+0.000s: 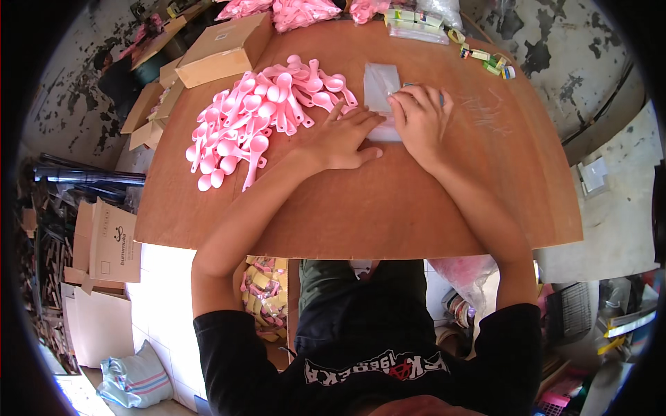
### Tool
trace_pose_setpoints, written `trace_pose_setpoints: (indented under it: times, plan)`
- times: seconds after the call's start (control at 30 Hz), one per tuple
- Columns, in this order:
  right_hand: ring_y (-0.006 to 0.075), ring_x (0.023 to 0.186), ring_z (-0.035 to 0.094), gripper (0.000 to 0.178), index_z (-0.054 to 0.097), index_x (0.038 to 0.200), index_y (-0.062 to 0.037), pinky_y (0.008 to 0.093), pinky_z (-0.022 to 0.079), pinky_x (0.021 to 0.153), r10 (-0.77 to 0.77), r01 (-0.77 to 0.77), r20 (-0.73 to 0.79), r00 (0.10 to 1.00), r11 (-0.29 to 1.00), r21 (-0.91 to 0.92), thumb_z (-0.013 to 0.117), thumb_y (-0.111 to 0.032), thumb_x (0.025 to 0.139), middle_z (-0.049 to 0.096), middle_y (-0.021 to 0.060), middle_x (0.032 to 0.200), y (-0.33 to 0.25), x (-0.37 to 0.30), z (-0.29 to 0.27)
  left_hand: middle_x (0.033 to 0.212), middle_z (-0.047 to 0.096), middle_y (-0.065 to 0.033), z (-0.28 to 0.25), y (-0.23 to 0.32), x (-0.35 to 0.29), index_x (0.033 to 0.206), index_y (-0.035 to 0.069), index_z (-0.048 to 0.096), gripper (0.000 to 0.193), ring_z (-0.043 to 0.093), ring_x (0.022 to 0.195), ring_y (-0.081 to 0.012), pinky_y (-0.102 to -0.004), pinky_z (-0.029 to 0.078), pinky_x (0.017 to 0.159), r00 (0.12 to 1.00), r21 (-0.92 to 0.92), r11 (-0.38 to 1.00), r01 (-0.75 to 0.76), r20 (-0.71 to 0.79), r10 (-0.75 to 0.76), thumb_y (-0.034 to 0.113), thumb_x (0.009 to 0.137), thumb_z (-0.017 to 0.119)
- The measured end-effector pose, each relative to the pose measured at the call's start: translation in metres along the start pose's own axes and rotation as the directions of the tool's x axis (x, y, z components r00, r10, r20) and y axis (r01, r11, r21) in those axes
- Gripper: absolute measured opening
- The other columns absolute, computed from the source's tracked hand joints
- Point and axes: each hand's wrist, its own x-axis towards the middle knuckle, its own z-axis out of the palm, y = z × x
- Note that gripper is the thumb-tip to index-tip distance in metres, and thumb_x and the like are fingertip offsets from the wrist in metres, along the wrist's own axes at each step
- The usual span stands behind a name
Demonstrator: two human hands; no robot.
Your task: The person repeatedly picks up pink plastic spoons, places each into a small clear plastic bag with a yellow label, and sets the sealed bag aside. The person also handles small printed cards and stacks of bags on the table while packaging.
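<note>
Head view: clear plastic bag [380, 78] just beyond both hands, long axis pointing away; curled right hand [422, 121] nearer, at right edge, pinch impossible to confirm; spread, unclenched left hand [343, 142] by near end; pink plastic spoons [265, 109] heaped farther left.

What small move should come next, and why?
Perhaps lift an edge of the clear plastic with the right hand, since that hand curls over its right side while the left hand lies spread at its left, placed to steady it.
</note>
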Motion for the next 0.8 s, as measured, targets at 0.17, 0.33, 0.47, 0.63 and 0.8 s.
trace_pose_setpoints:
  times: [0.17,0.33,0.47,0.63,0.8]
  plan:
    - [0.0192,0.096,0.057,0.009,0.071,0.077,-0.0123,0.0455,0.033,0.099,-0.171,0.155,0.189,0.967,0.983,0.099,0.072,-0.02,0.081,0.063,-0.0032,0.088,-0.01,0.019,-0.027,0.133,0.048,-0.0164,-0.029,0.011,-0.01,0.133,0.008,0.042,0.06,0.044,0.129,-0.0312,-0.0535,0.029,0.11,0.923,-0.075,0.997,0.032,-0.379,-0.058,0.009,0.079,0.069]
    - [0.0245,0.09,0.062,0.009,0.072,0.088,-0.0066,0.0412,0.046,0.086,-0.27,-0.008,0.312,0.911,0.744,0.668,0.07,-0.015,0.084,0.067,0.0052,0.089,-0.04,0.04,-0.086,0.099,0.069,-0.0087,-0.056,0.012,-0.043,0.104,0.001,0.064,0.023,0.067,0.089,-0.0253,-0.0463,0.041,0.101,0.934,-0.274,0.951,-0.145,-0.354,0.04,0.002,0.082,0.07]
    - [0.0305,0.094,0.065,0.02,0.069,0.105,-0.0043,0.0378,0.051,0.081,-0.077,-0.178,0.386,0.919,0.793,0.582,0.068,-0.011,0.086,0.068,0.0121,0.102,0.006,0.031,-0.084,0.09,0.071,-0.0079,-0.084,0.052,-0.066,0.098,-0.001,0.066,0.014,0.066,0.078,-0.0099,-0.0246,0.053,0.071,0.876,-0.575,0.811,0.106,-0.333,-0.35,0.0,0.085,0.071]
    - [0.0324,0.096,0.066,0.027,0.067,0.112,-0.0027,0.0372,0.052,0.084,-0.136,0.138,0.376,0.917,0.99,0.021,0.068,-0.007,0.085,0.066,0.0159,0.117,0.06,-0.004,-0.057,0.096,0.071,-0.0102,-0.076,0.087,-0.084,0.1,-0.005,0.064,0.013,0.066,0.085,-0.0107,-0.0238,0.052,0.073,0.811,-0.854,0.52,0.034,-0.28,-0.514,-0.004,0.087,0.068]
    - [0.0324,0.091,0.068,0.026,0.07,0.102,0.0002,0.037,0.053,0.08,0.137,-0.341,0.619,0.773,0.913,0.223,0.075,-0.009,0.078,0.07,0.0162,0.104,0.06,0.002,-0.055,0.101,0.071,-0.0103,-0.065,0.1,-0.099,0.11,-0.003,0.061,0.023,0.067,0.09,-0.0117,-0.0248,0.055,0.075,0.681,-0.934,0.344,-0.099,-0.315,-0.66,-0.003,0.089,0.068]
